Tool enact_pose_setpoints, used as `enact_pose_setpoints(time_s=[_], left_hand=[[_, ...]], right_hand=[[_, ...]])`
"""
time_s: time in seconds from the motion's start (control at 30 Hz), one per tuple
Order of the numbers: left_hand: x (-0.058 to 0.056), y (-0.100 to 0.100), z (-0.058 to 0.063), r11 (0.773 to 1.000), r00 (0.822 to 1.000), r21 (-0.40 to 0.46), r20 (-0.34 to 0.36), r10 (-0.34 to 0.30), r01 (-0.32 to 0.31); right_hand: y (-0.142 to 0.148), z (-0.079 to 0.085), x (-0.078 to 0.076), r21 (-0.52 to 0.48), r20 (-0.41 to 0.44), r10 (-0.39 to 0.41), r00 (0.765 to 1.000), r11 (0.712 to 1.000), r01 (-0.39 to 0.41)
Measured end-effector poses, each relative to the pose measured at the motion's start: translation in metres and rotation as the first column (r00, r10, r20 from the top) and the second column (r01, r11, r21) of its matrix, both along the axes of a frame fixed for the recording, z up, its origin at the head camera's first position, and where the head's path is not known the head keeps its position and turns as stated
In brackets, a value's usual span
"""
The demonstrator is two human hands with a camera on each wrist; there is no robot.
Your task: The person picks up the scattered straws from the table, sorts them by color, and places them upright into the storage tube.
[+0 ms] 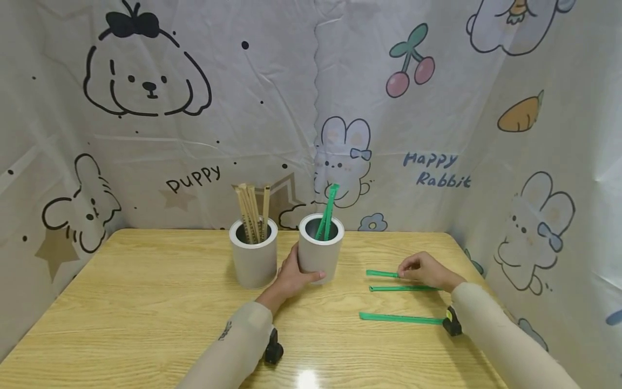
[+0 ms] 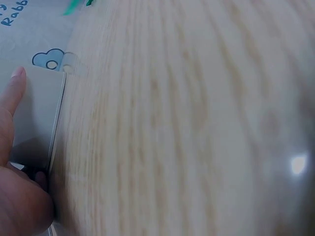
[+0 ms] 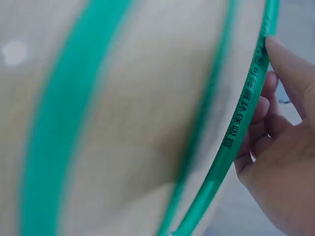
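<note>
My left hand point(image 1: 290, 278) is wrapped around the side of a white cup point(image 1: 322, 257), thumb across its front. Green paper-wrapped straws point(image 1: 328, 213) lean inside that cup. On the right, my right hand point(image 1: 425, 270) pinches the farthest green straw point(image 1: 381, 274) between thumb and fingers. Dark printed characters run along this straw in the right wrist view. Two more green straws lie nearer to me, the middle straw point(image 1: 400, 288) partly behind the right hand and the nearest straw point(image 1: 400, 318) beside the right wrist. In the left wrist view, the cup point(image 2: 37, 118) shows only in part.
A second white cup point(image 1: 254, 265) full of tan wrapped straws point(image 1: 250, 213) stands left of the held cup, close to the left hand. Beneath everything is a wood-grain table point(image 1: 146, 313). A printed cloth point(image 1: 272, 108) hangs behind and at both sides.
</note>
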State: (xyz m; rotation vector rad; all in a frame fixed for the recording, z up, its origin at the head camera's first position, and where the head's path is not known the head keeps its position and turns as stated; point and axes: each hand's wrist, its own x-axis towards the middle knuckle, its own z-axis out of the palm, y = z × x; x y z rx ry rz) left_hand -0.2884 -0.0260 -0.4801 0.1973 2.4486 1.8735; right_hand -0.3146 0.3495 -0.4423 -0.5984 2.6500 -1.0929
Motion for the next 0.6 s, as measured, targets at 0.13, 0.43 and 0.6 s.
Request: enact_pose_setpoints(time_s=[0.13,0.43,0.6], left_hand=[[0.0,-0.001,-0.001,1.0,1.0,0.004,-0.003,0.009,-0.009],[0.0,0.0,-0.001,1.0,1.0,0.014,-0.006,0.004,-0.004],[-0.002,0.001,-0.001,1.0,1.0,0.022,-0.012,-0.001,0.001]], right_hand=[[-0.024,0.032,-0.003,-0.074,-0.011,-0.133,0.991,0.989,0.132],[-0.105,0.12,0.004,-0.795,0.063,-0.188,0.98,0.584,0.163],[-0.155,0.154,0.015,-0.947,0.092,-0.079,0.993,0.3,0.112]])
